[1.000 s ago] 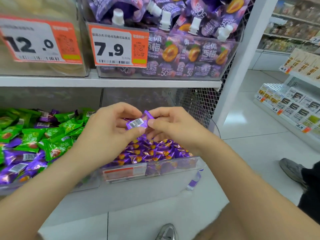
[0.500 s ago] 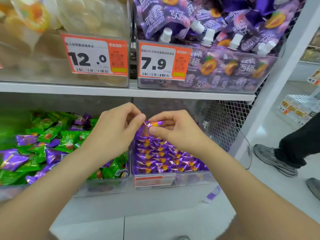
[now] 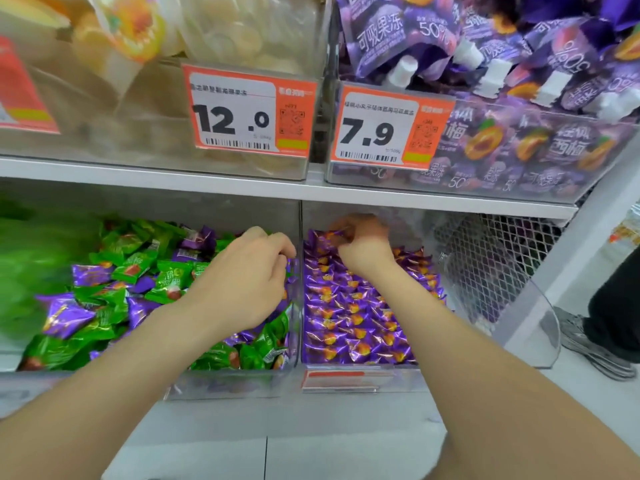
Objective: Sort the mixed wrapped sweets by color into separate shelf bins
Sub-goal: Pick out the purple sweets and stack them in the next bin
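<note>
Step in hand looks like drop-off: right hand [image 3: 363, 245] is at far end of the purple bin [image 3: 398, 380], pinching a purple sweet [image 3: 328, 234] just above the rest. Next move prob. needs only a release, then more purples from the mixed bin [image 3: 225, 388], left. Left hand [image 3: 247, 275] hovers over that bin's right side, fingers curled down. Tips are hidden, so can't tell if it holds anything. Bin's far-left is blurred.

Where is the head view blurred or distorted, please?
Head view: the green sweets at the left edge smear into blur; the right hand, pinching a purple sweet, looks soft at the back of the purple bin; the 12.0 price tag reads sharp; the wide lens slants the shelf edge.
</note>
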